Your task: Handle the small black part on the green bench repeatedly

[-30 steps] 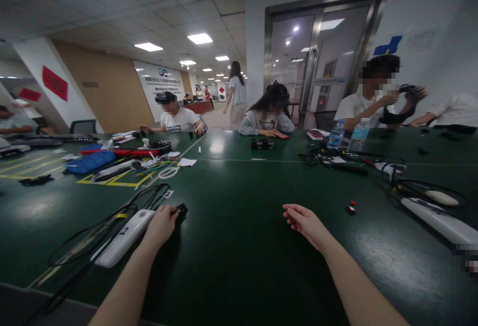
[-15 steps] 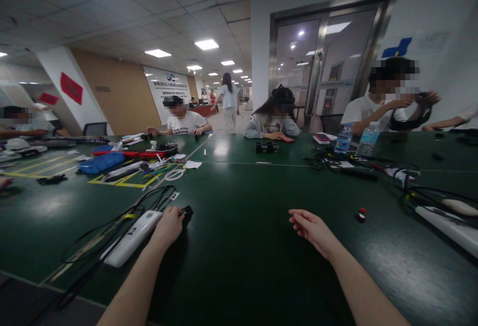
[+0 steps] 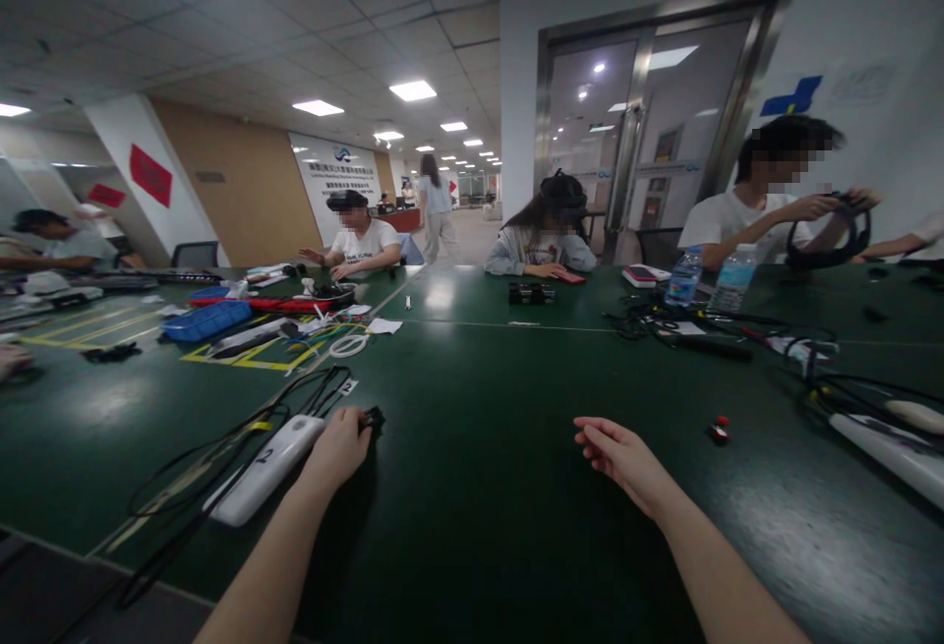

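On the left of the dark green table (image 3: 472, 487), my left hand (image 3: 343, 449) has its fingers closed around a small black object (image 3: 375, 420). Only the far side of that object shows, so its kind is unclear. Beside this hand lies a white power strip (image 3: 265, 472) marked "2", with black cables (image 3: 199, 457) running around it. My right hand (image 3: 623, 457) rests above the table to the right, its fingers loosely bent and apart from any object. Nothing shows in it. Further right sits a small red and black item (image 3: 718, 430).
A blue tray (image 3: 206, 321), wires and tools lie at the back left. Two water bottles (image 3: 684, 277) and tangled black cables stand at the back right, near another white power strip (image 3: 892, 452). A black object (image 3: 531, 293) sits ahead. Several people sit around the table.
Both my hands hold nearly the same pose; the whole view has shifted slightly. In the background a walking person has moved left, and the person at right has lowered a black headset a little.
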